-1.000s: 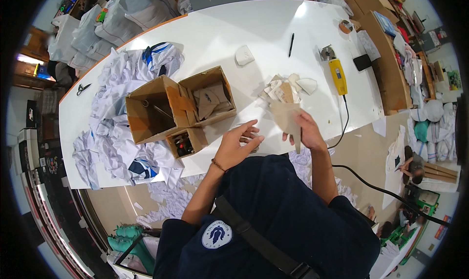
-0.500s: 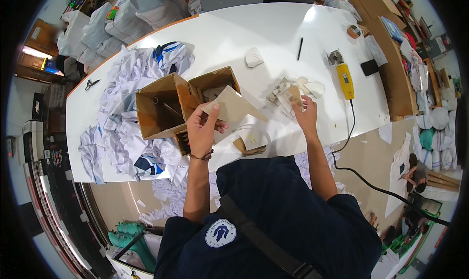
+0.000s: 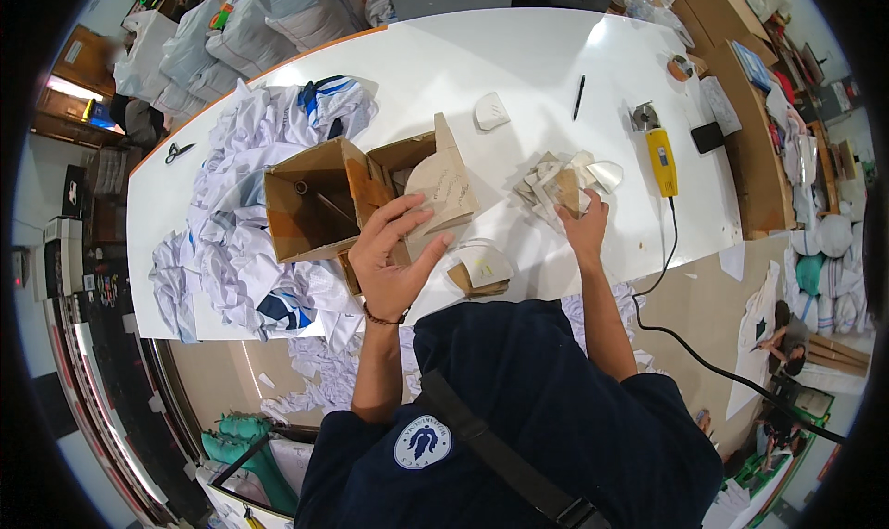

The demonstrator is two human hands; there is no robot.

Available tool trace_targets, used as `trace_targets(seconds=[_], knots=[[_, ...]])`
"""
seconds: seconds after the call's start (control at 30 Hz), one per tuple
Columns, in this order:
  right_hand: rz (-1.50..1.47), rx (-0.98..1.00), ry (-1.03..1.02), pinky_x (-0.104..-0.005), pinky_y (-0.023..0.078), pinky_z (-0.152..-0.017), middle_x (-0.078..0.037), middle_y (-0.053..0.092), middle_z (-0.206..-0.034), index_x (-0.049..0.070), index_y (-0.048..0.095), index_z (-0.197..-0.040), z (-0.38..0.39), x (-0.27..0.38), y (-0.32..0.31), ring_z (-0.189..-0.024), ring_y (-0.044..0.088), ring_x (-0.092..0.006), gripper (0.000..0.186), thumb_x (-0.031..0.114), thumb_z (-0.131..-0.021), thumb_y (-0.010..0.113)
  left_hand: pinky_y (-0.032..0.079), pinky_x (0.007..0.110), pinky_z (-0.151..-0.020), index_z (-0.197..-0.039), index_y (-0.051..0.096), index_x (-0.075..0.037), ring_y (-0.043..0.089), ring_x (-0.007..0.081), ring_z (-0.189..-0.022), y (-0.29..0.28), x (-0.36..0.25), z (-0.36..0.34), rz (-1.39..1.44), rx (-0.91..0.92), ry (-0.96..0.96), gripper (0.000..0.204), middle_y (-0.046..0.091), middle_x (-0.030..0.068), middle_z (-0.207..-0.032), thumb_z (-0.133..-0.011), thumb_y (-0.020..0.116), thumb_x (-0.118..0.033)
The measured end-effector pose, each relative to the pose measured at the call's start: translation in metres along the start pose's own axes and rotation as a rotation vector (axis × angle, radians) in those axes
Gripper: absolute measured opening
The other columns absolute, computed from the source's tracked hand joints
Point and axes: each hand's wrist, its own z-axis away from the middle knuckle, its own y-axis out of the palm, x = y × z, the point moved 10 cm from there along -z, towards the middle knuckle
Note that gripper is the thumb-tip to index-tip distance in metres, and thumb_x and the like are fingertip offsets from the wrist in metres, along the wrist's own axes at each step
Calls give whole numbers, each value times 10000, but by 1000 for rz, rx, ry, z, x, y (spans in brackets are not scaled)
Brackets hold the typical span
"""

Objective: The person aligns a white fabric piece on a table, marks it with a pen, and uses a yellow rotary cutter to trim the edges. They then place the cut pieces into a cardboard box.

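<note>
My left hand [image 3: 394,256] is open, fingers and thumb apart, beside the right compartment of a brown cardboard box [image 3: 310,196]. Near its fingertips, a tan card template [image 3: 446,191] with handwriting and a curved edge leans in that compartment. Over to the right, my right hand [image 3: 585,228] pinches the near edge of a brown card piece [image 3: 569,188]. That piece lies on a loose pile of card templates [image 3: 537,182]. Closer to my body is a small stack of curved card pieces [image 3: 482,268], and one pale piece [image 3: 492,112] lies farther back.
Crumpled white and blue fabric [image 3: 227,186] covers the table's left side, with scissors [image 3: 179,151] beyond it. At right are a yellow corded cutter [image 3: 658,159], a black phone [image 3: 707,137], a tape roll [image 3: 680,67] and a pen [image 3: 580,97]. The cutter's cord runs off the table's near edge.
The card piece that was in my left hand is no longer there, and a template now leans in the box's right compartment. My left hand has opened. My right hand stays at the pile.
</note>
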Motion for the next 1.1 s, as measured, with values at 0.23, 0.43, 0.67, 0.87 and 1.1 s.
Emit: trace_targets(seconds=[0.23, 0.43, 0.67, 0.87, 1.1], knots=[[70, 15, -22, -430, 509, -848, -168, 521, -1103, 77, 573, -1332, -2, -11, 0, -1006, 606, -334, 663, 236, -757, 860, 512, 322, -953, -1051, 749, 9, 675, 224, -1084, 9, 10, 11, 7, 34, -23, 276, 709, 151, -1170, -783, 813, 5], [-50, 7, -41, -393, 535, -739, -155, 538, -1059, 78, 646, -1280, -2, -13, -6, -815, 647, -278, 570, 206, -766, 857, 518, 316, -940, -1040, 754, 12, 690, 226, -1055, 10, 6, 11, -36, 44, -4, 264, 723, 145, -1143, -783, 815, -4], [-77, -86, -87, -319, 517, -637, -93, 583, -991, 19, 663, -1211, -7, -34, -17, -709, 591, -173, 415, 184, -854, 796, 530, 311, -912, -1051, 748, 21, 694, 221, -1044, 10, 7, 12, -89, 57, -10, 257, 721, 149, -1149, -805, 806, -24], [-799, 186, 254, -310, 465, -593, -57, 665, -893, -4, 677, -1130, -3, -39, -6, -705, 580, -141, 228, 133, -949, 654, 547, 265, -838, -1146, 717, 22, 700, 177, -1008, 21, 35, 16, -142, 90, -167, 308, 719, 149, -1156, -858, 781, -65], [-1087, 411, 192, -301, 494, -558, -82, 709, -928, -22, 693, -1100, 25, 28, -4, -726, 645, -153, 205, 94, -942, 633, 579, 252, -754, -1221, 698, -3, 723, 136, -872, 53, 53, 35, 50, 294, -396, 362, 733, 131, -1092, -880, 772, -96]])
